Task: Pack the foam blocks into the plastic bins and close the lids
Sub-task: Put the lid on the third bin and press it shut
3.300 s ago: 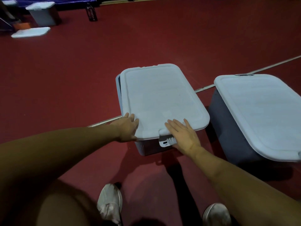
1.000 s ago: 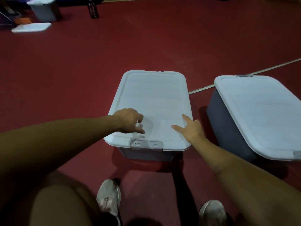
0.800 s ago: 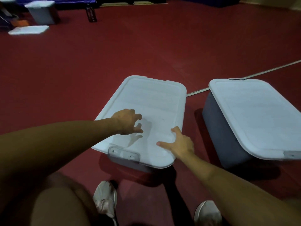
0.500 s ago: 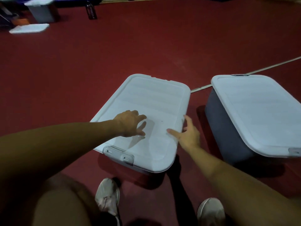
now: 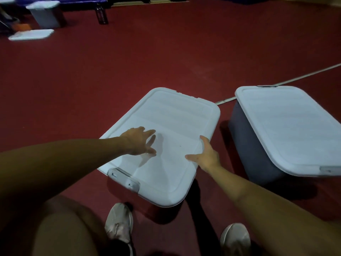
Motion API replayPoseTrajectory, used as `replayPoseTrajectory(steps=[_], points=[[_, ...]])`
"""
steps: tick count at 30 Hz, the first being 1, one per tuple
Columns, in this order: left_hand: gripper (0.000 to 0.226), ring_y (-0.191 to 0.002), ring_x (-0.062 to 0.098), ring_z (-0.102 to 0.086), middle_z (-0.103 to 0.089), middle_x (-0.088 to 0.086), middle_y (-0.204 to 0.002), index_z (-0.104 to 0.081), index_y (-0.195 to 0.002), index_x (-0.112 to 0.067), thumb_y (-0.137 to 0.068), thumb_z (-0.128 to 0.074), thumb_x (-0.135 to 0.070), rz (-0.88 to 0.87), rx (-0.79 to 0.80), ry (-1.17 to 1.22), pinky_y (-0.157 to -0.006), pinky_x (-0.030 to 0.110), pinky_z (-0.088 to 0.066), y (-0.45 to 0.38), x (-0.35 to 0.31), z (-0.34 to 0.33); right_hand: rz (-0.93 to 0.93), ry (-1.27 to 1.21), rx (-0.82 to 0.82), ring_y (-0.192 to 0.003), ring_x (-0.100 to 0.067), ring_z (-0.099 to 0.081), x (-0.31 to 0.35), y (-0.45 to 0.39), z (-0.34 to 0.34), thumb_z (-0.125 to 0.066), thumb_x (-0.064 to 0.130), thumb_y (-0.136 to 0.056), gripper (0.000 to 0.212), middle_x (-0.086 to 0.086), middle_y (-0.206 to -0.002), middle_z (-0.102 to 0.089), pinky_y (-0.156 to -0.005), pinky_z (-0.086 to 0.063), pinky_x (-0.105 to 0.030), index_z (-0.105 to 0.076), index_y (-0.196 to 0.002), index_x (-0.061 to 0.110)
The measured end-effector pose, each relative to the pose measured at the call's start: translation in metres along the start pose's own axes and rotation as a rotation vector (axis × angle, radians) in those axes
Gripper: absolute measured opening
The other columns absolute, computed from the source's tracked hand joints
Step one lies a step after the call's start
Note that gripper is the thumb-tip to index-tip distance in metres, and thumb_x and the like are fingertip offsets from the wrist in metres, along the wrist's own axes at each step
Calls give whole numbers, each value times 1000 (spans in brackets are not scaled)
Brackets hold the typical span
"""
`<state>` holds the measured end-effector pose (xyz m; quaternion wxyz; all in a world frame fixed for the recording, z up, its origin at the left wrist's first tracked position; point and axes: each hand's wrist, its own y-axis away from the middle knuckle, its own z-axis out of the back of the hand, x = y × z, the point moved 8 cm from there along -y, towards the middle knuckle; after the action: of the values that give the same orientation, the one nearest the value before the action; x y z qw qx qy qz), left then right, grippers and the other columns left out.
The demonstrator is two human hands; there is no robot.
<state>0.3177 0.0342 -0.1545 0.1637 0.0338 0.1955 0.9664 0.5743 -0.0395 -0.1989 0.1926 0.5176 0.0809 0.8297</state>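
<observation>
Dark red floor [image 5: 166, 58], one pale line [image 5: 295, 80] crossing at right. Two grey plastic bins on it, side by side and apart, both under white lids. Right bin [image 5: 254, 145] square-on; near bin's lid [image 5: 175, 122] sits skewed, grey latch [image 5: 123, 179] at its front edge. Foam blocks not visible. Left hand [image 5: 139, 141] over the lid, fingers spread wide, holding nothing. Right hand [image 5: 206, 156] at the lid's right edge, fingers extended, thumb on top. Far left: third bin [image 5: 46, 14], loose lid [image 5: 31, 34], dark bottle [image 5: 101, 15].
</observation>
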Motion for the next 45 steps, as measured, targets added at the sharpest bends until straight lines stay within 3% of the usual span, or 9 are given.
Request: replayPoseTrajectory(steps=[6, 11, 13, 19, 22, 28, 33, 38, 45], points=[[98, -129, 32, -48, -32, 10, -155, -18, -154, -34, -76, -58, -77, -72, -39, 2, -104, 42, -44, 1, -32, 8, -26, 62, -29, -93, -15, -52, -18, 65, 0, -86, 48, -65, 101, 2, -112, -53, -70, -42, -21, -26, -145, 41], [94, -132, 33, -45, -30, 12, -157, -20, -154, -33, -78, -57, -74, -123, -70, 20, -106, 43, -42, -8, -57, 18, 121, 702, -31, -93, -28, -61, 5, 67, 18, -58, 81, -69, 78, -2, -92, -56, -71, -45, -33, -45, -127, 30], [93, -137, 34, -40, -26, 12, -159, -19, -154, -33, -79, -57, -74, -133, -79, 25, -109, 44, -39, -13, -63, 22, 185, 771, -92, -92, -30, -64, 17, 55, 29, -54, 82, -72, 71, -4, -92, -62, -73, -49, -34, -52, -119, 29], [90, -133, 32, -44, -35, 8, -155, -24, -152, -33, -79, -56, -74, -151, -187, 99, -106, 45, -43, -41, -75, 49, 279, 751, -274, -98, -26, -63, 48, -20, 65, -58, 75, -77, 72, -1, -102, -66, -69, -47, -33, -50, -129, 27], [90, -138, 30, -38, -32, 4, -158, -24, -153, -32, -79, -54, -75, -112, -188, 146, -110, 47, -39, -61, -74, 46, 302, 710, -318, -104, -29, -59, 57, -64, 73, -63, 73, -75, 75, -5, -111, -64, -79, -51, -39, -51, -129, 22], [103, -151, 29, -4, -6, 1, -165, -9, -155, -35, -72, -40, -89, -6, -185, 120, -119, 56, -8, -102, -60, 32, 317, 725, -335, -113, -33, -52, 88, -142, 69, -63, 74, -73, 77, -11, -120, -58, -91, -43, -46, -51, -125, 19], [102, -151, 23, 11, 8, -5, -165, 2, -153, -45, -67, -8, -97, 63, -234, 79, -120, 56, 2, -125, -52, -1, 261, 836, -236, -127, -34, -43, 100, -203, 57, -68, 82, -55, 104, -11, -134, -48, -99, -37, -54, -39, -137, 25], [98, -151, 22, 13, 9, -6, -165, 3, -153, -47, -68, -6, -96, 60, -263, 70, -120, 55, 4, -130, -49, -5, 86, 729, 40, -139, -35, -37, 77, -241, 52, -68, 92, -27, 150, -10, -153, -37, -107, -37, -55, -13, -152, 31], [96, -151, 22, 13, 8, -6, -165, 1, -153, -46, -71, -7, -95, 60, -281, 73, -120, 55, 3, -131, -46, -5, 1, 664, 161, -143, -28, -32, 75, -255, 46, -77, 84, -22, 155, -3, -157, -32, -112, -36, -46, -18, -154, 26]])
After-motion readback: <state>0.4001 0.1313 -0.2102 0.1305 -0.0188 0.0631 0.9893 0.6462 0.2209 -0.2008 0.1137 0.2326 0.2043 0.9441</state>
